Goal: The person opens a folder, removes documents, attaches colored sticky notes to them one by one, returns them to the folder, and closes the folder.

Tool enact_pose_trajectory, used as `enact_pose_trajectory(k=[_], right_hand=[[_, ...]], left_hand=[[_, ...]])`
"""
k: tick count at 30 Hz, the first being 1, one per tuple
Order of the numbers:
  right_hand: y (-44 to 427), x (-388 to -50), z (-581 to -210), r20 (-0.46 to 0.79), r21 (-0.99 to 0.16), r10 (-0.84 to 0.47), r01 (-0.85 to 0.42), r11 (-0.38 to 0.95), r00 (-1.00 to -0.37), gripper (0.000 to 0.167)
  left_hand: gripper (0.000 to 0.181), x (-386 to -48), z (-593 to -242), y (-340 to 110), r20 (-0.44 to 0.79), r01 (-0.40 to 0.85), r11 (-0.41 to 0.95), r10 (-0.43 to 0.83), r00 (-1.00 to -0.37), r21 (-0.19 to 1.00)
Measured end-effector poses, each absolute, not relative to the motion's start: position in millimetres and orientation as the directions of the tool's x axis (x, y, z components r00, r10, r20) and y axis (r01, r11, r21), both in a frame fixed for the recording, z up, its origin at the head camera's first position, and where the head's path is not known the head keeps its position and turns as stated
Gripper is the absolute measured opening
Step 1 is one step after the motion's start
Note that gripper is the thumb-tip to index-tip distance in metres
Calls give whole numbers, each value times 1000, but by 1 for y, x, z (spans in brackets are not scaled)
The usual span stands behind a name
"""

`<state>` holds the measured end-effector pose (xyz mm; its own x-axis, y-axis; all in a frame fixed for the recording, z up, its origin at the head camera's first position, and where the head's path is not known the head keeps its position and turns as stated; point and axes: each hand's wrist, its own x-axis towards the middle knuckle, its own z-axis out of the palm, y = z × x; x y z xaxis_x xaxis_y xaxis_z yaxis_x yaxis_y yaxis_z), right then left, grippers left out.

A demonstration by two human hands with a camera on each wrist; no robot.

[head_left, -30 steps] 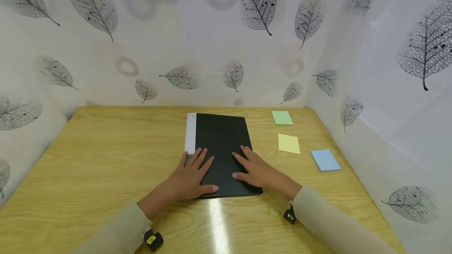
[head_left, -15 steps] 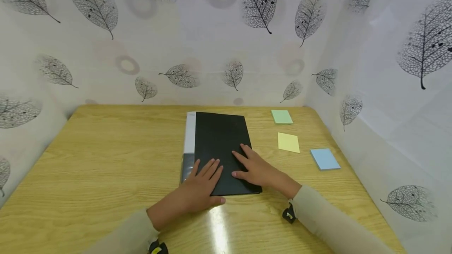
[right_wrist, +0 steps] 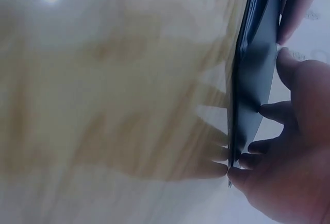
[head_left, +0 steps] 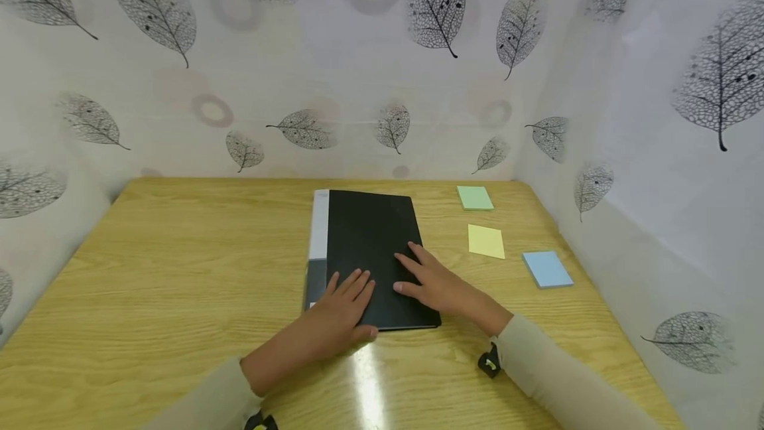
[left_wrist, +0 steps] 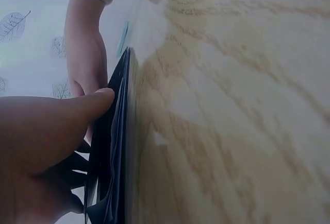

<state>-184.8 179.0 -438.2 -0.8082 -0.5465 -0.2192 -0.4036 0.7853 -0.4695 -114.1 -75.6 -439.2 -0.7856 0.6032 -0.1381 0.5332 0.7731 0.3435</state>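
Note:
A closed black folder [head_left: 373, 224] with a pale and grey strip down its left side lies flat on the wooden table. The left hand [head_left: 334, 320] rests on the folder's lower left part, fingers extended, its thumb at the near edge. On the lower right part the right hand [head_left: 438, 287] lies with spread, fairly straight fingers touching the cover. In the left wrist view the left hand [left_wrist: 46, 141] has its thumb against the folder's edge [left_wrist: 121, 131], where layered sheets show. In the right wrist view, fingertips of the right hand [right_wrist: 304, 131] touch the dark cover [right_wrist: 255, 90].
To the folder's right lie a green sticky-note pad [head_left: 475, 198], a yellow one [head_left: 486, 241] and a blue one [head_left: 547, 269]. Leaf-patterned sheeting [head_left: 334, 65] stands behind the wooden table [head_left: 179, 251] and along its sides.
Since the earliest frame, the left hand has slid toward the near edge and slightly right, uncovering the grey part of the strip. The right hand has barely moved, and the folder stays closed.

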Motion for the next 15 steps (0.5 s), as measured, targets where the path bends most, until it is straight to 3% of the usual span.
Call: enact_pose_trajectory(k=[9, 15], right_hand=[[209, -209, -437, -152, -601, -434, -265, 754, -888, 67], [226, -223, -433, -91, -613, -369, -240, 753, -925, 59]], left_hand=[[69, -109, -433, -76, -55, 539, 758, 596, -801, 367], [62, -100, -426, -80, 117, 588, 716, 593, -797, 375]])
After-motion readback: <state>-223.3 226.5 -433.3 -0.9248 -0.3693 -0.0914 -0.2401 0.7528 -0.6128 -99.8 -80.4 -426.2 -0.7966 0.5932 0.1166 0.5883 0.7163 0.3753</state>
